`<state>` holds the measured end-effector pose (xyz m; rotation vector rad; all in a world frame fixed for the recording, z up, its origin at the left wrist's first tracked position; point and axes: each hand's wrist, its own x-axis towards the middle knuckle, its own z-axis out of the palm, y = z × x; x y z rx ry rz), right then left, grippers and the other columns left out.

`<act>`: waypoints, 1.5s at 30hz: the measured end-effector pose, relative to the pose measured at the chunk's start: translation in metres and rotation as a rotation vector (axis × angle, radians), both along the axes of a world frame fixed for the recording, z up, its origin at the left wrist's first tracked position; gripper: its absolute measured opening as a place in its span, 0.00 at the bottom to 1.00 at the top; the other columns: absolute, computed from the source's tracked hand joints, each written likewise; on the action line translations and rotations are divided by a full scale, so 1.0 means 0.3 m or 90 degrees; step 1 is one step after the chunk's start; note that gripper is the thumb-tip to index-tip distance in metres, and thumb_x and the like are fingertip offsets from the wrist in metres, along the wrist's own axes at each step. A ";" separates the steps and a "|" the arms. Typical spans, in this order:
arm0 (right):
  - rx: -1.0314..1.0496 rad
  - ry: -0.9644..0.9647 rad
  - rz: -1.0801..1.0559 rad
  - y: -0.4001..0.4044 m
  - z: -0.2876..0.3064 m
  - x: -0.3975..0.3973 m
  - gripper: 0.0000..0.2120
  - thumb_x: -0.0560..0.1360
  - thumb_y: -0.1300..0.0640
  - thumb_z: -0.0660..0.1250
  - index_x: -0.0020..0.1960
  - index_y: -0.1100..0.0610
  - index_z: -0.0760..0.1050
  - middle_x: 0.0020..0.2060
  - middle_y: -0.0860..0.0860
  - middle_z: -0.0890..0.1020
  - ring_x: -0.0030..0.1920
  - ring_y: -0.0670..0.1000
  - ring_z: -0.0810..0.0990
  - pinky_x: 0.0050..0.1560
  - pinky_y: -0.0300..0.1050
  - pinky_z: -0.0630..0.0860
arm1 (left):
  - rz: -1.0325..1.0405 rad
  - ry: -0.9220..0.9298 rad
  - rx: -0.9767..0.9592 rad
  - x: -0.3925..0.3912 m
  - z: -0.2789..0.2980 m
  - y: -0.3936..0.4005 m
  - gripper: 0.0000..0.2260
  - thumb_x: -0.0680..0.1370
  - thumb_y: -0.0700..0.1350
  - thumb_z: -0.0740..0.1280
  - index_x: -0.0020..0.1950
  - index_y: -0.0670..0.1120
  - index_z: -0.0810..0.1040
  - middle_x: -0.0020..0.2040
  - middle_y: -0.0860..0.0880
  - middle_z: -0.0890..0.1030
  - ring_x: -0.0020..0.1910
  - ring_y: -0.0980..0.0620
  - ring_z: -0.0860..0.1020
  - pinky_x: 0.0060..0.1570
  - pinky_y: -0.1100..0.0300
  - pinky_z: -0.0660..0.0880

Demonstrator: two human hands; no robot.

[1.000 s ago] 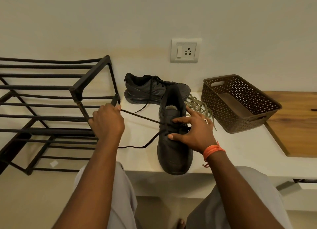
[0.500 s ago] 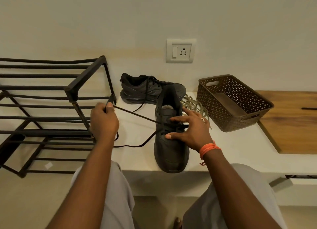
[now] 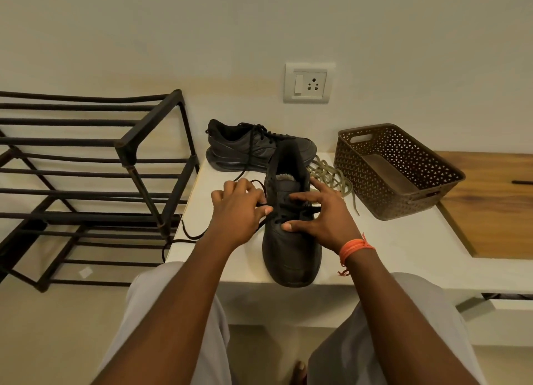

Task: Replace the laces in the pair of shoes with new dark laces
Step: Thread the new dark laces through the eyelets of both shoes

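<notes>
At your nine o'clock stands the black metal shoe rack (image 3: 86, 165), off the counter's (image 3: 403, 240) left edge. Your left hand (image 3: 236, 211) was out by that rack a second ago, drawing the dark lace (image 3: 184, 234) taut; it has now come back in to the near shoe (image 3: 291, 240), and its grip is pinched on the lace right at the left row of eyelets. The slack it left behind loops over the counter edge at about eight o'clock from the shoe.

The near shoe sits at the middle of the counter, toe toward you at six o'clock, heel at twelve. Your right hand (image 3: 323, 211) holds it as before: fingers spread and fairly straight, thumb on the vamp, forefinger laid across the lace crossings, pressing rather than clenching anything.

Behind, at twelve o'clock, the second shoe (image 3: 253, 148) lies on its side against the wall, already carrying a dark lace. At one o'clock the pale old laces (image 3: 331, 177) lie heaped, and at two o'clock is the brown perforated basket (image 3: 398, 168).

The pull-through looks finished, so that crossing is likely snug and you are probably setting up for the next eyelet. Judging by the lacing, this shoe is only partly done. Keep the right forefinger down, or the tightened row may loosen.
</notes>
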<state>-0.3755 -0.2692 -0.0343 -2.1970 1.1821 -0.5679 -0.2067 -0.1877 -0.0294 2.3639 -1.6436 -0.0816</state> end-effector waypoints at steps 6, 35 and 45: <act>0.006 0.004 -0.008 -0.006 0.001 -0.008 0.32 0.60 0.42 0.80 0.63 0.43 0.77 0.75 0.47 0.64 0.75 0.57 0.58 0.71 0.62 0.61 | 0.372 0.147 -0.165 0.137 0.051 0.081 0.12 0.80 0.54 0.62 0.59 0.51 0.78 0.65 0.44 0.72 0.65 0.40 0.68 0.64 0.40 0.62; 0.370 -0.502 0.126 0.254 0.089 -0.009 0.12 0.73 0.68 0.70 0.46 0.58 0.67 0.41 0.65 0.81 0.47 0.58 0.83 0.55 0.45 0.79 | -0.251 0.695 -0.101 -0.108 0.121 0.144 0.38 0.66 0.79 0.50 0.69 0.62 0.71 0.68 0.63 0.72 0.66 0.69 0.68 0.62 0.75 0.60; 0.288 -0.515 -0.218 0.024 0.126 -0.237 0.04 0.77 0.64 0.66 0.47 0.56 0.75 0.35 0.52 0.78 0.27 0.42 0.71 0.32 0.41 0.70 | 0.218 0.591 -0.194 -0.037 0.089 0.107 0.07 0.76 0.46 0.70 0.50 0.44 0.83 0.51 0.49 0.82 0.47 0.56 0.77 0.50 0.59 0.73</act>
